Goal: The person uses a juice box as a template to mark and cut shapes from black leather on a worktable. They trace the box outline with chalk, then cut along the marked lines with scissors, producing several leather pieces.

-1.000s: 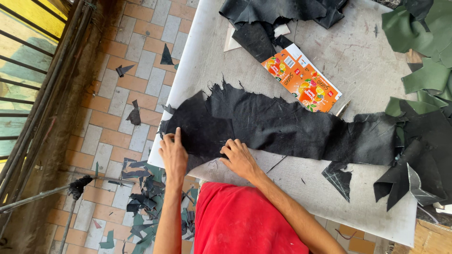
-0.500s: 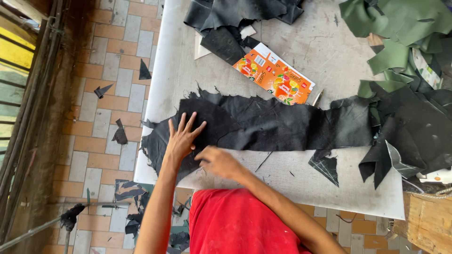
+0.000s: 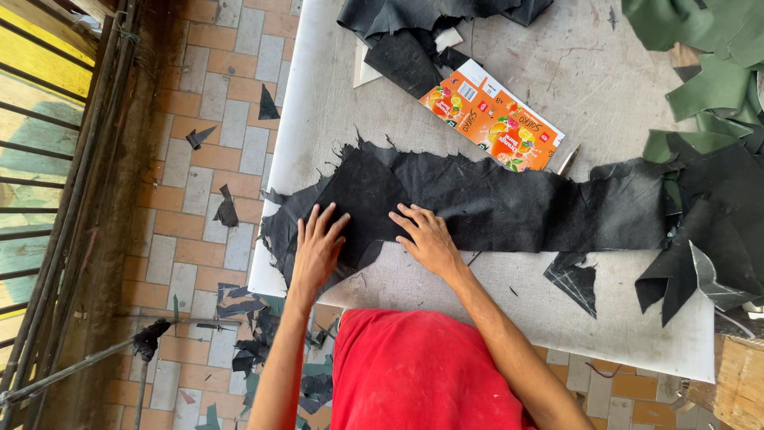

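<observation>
Your left hand [image 3: 317,248] lies flat, palm down, on the near left end of the long black leather strip [image 3: 493,203]. Fingers spread wide and straight, tips pointing away from you. It grips nothing; it only presses on the sheet.

Your right hand [image 3: 426,237] sits just beside it, also palm down on the same strip. Fingers open and slightly fanned, angled toward the left hand. No pinch, no fold caught between fingers. A narrow band of black material shows between the two hands.

The strip runs from under your hands away to your right across the grey table [image 3: 605,72], ragged along its far edge. Its left end hangs a little past the table's edge, just beyond your left hand.

Beyond your right hand, touching the strip's far edge: a flattened orange carton [image 3: 493,118]. Farther out, a heap of black pieces [image 3: 414,32]. Well to the right of your right hand: green pieces [image 3: 700,80] and more black offcuts [image 3: 716,231]. A small black triangle scrap [image 3: 574,280] lies on the table to the right of your right forearm.

Left of your left hand, down on the tiled floor [image 3: 207,119], black scraps lie scattered.
</observation>
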### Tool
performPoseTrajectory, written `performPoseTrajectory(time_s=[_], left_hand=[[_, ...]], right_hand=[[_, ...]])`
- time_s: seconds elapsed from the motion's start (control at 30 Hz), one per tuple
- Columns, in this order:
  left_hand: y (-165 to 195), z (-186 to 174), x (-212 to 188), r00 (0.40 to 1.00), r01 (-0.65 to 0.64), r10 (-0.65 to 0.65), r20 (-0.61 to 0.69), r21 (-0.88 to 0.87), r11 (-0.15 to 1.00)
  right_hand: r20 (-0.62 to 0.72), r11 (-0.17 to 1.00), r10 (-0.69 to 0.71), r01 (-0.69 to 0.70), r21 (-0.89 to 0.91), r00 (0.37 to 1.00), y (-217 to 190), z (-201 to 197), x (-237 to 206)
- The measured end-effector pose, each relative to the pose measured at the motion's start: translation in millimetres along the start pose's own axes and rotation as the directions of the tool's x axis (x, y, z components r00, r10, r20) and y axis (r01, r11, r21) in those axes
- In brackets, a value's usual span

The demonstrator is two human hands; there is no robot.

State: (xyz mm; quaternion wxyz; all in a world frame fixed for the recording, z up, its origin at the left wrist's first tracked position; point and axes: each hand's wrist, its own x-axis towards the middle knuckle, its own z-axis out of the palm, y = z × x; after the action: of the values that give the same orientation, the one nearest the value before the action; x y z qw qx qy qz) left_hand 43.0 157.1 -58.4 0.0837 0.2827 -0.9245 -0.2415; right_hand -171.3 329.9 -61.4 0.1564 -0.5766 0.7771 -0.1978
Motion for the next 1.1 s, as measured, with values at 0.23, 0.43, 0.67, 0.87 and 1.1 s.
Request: performPoseTrajectory(time_s=[0.23, 0.43, 0.67, 0.87, 1.1], left_hand=[[-1, 22, -17, 1.0, 0.015, -0.016, 0.007, 0.07, 0.997], [-5, 16, -9, 0.999, -0.021, 0.018, 0.043, 0.067, 0.998], [-5, 21, -4, 1.0, -0.005, 0.005, -0.001, 0.099, 0.995], [-7, 24, -9, 1.0, -0.024, 0.026, -0.013, 0.125, 0.992], [-9, 26, -8, 0.998, -0.05, 0.054, -0.022, 0.16, 0.986]], right_hand=[[0.022, 0.998, -0.038, 0.039, -0.049, 0.999, 5, -4, -13], [0.011, 0.997, -0.032, 0.032, -0.066, 0.999, 10, -5, -20], [-0.012, 1.0, 0.0, 0.0, -0.009, 1.0, 21, 1, -15], [-0.031, 0.999, 0.026, -0.024, 0.046, 0.999, 22, 0, -18], [-0.017, 0.997, 0.05, -0.048, 0.067, 0.999, 24, 1, -22]])
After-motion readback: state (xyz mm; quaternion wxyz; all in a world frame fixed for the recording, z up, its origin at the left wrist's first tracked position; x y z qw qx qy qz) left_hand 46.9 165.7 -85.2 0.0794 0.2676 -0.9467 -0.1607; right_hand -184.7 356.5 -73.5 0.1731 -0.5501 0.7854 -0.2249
